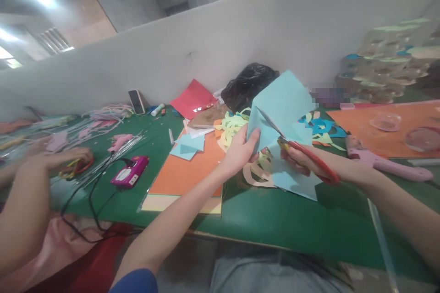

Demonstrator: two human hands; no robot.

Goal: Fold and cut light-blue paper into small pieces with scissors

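Note:
A light blue sheet of paper (pixel 287 96) is held up over the green table, with a slit running into it. My left hand (pixel 242 146) pinches its left edge between thumb and fingers. In my right hand (pixel 299 160) is a pair of scissors (pixel 325 171) with red and yellow handles, the blades at the slit in the paper. Below my right hand hangs or lies another light blue piece (pixel 297 183); I cannot tell whether it joins the sheet. Pale green paper strips (pixel 232 128) are heaped behind my left hand.
Orange sheets (pixel 190 174) carry blue paper scraps (pixel 187 146). At left are a purple power strip (pixel 130 171) with a black cord and a co-worker's hands (pixel 74 158) with scissors. A pink glue gun (pixel 388 162) lies right; a black plastic bag (pixel 249 84) sits by the wall.

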